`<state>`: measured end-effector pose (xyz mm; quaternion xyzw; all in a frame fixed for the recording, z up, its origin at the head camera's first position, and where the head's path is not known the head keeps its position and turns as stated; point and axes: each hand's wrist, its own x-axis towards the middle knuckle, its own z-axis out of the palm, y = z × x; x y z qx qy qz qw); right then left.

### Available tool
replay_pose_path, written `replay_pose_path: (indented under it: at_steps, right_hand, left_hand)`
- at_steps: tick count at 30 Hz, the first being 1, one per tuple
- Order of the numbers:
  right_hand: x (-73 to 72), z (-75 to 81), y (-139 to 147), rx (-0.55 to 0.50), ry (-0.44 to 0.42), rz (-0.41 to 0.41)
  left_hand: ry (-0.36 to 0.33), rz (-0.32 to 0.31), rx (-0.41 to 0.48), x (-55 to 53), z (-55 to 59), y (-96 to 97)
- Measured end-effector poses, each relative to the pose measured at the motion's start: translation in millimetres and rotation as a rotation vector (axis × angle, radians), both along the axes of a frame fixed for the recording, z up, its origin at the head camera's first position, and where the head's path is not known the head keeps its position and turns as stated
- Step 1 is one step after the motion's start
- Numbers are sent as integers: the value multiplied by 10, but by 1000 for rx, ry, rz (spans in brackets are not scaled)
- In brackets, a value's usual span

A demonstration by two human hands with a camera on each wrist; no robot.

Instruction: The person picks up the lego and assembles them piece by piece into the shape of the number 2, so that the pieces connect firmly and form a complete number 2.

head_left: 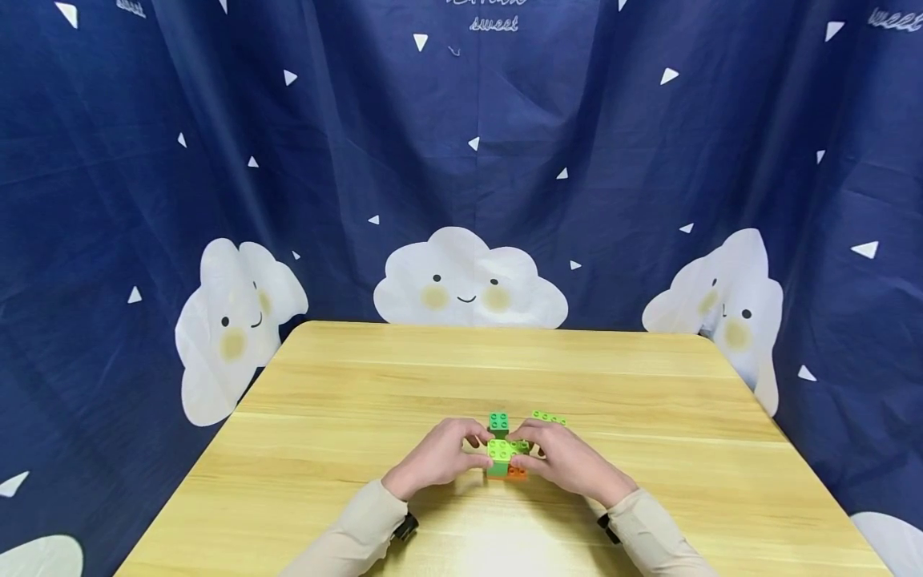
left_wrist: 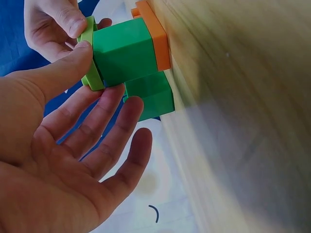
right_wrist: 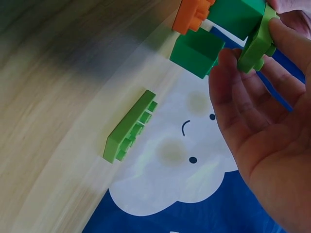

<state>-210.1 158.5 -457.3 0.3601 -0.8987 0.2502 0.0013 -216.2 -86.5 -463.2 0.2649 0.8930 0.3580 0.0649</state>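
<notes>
A flat lime-green toy brick (head_left: 502, 449) lies across the top of a green block (left_wrist: 125, 51), which stands on an orange plate brick (left_wrist: 156, 36). My left hand (head_left: 441, 455) pinches the lime brick's left end between thumb and index finger, its other fingers spread loosely. From the other side my right hand (head_left: 568, 458) holds the overhanging right end with thumb and fingers. I cannot tell whether the lime brick is fully pressed on. Just behind this stack is a second green block (right_wrist: 197, 52) on the table.
Another long lime-green brick (right_wrist: 129, 127) lies on the wooden table (head_left: 346, 377), behind my right hand. A dark blue curtain (head_left: 461, 176) with clouds hangs behind the table's far edge.
</notes>
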Motion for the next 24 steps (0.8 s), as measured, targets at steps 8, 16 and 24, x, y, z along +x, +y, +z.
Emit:
replay_pose_path:
  at_steps: [8, 16, 24]
  right_hand:
    - [-5, -2, 4, 7, -26, -5]
    - [-10, -18, 5, 2, -19, -7]
    - [-3, -13, -1, -7, -44, -16]
  left_hand:
    - [-1, -2, 0, -7, -5, -1]
    - [0, 2, 4, -1, -3, 6]
    - [4, -5, 8, -1, -7, -5]
